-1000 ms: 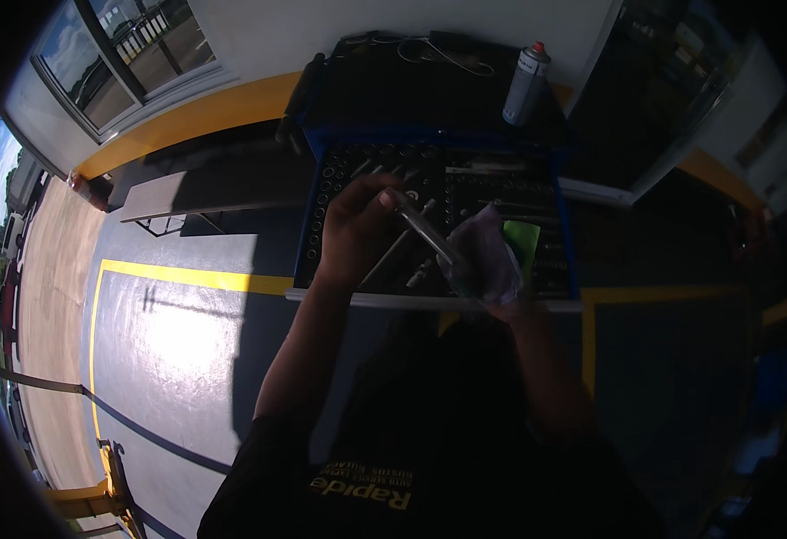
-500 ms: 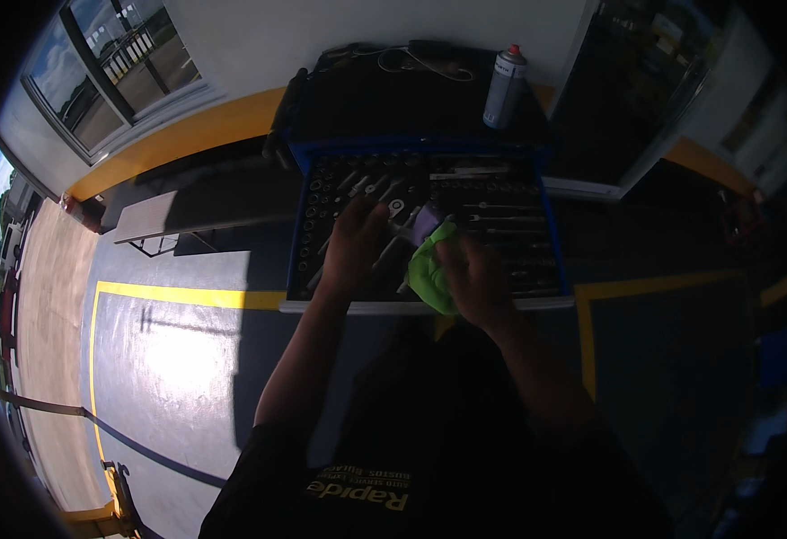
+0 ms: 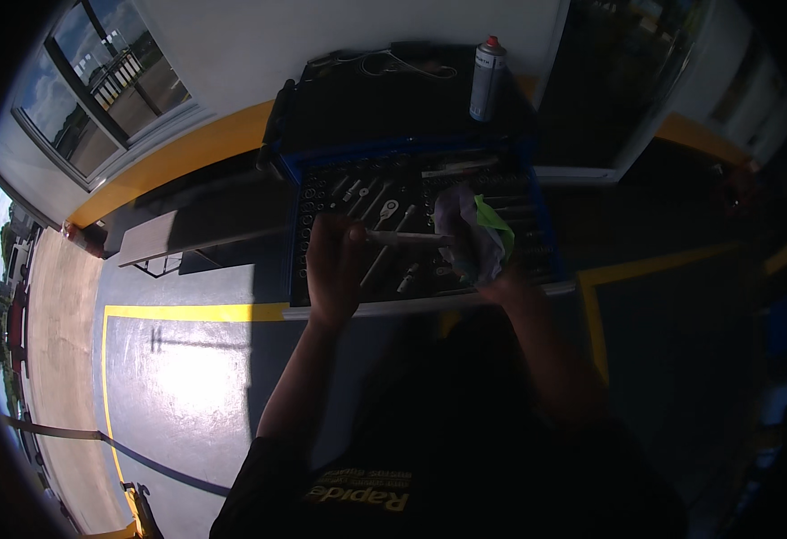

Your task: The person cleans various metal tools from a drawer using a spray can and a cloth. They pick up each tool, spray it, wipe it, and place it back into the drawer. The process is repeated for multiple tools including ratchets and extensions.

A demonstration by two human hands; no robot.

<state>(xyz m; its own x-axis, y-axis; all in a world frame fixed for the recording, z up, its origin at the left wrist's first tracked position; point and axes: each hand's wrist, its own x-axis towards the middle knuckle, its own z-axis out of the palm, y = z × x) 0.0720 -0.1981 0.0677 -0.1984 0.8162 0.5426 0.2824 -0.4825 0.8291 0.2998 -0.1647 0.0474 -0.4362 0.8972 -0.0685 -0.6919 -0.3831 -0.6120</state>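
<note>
Over the open tool drawer (image 3: 299, 292), my left hand (image 3: 332, 265) is closed round one end of a slim metal hand tool (image 3: 402, 238). Its exact kind is too dark to make out. The tool lies nearly level and points right, its far end meeting a green and pale purple cloth (image 3: 474, 225). My right hand (image 3: 501, 286) grips this cloth from below, its fingers mostly hidden behind the folds. Beneath my hands, a ratchet (image 3: 388, 209) and several sockets (image 3: 311, 207) lie in the dark drawer insert.
A spray can (image 3: 487, 81) with a red cap stands on the blue tool cabinet's black top (image 3: 393, 108), near a pale cable (image 3: 375, 67). To the left is a low bench (image 3: 164, 235). A yellow line (image 3: 196, 313) marks the floor.
The cloth has moved right and opened out, showing more of its pale purple side. My left hand has shifted slightly left and down, and the tool now lies more level.
</note>
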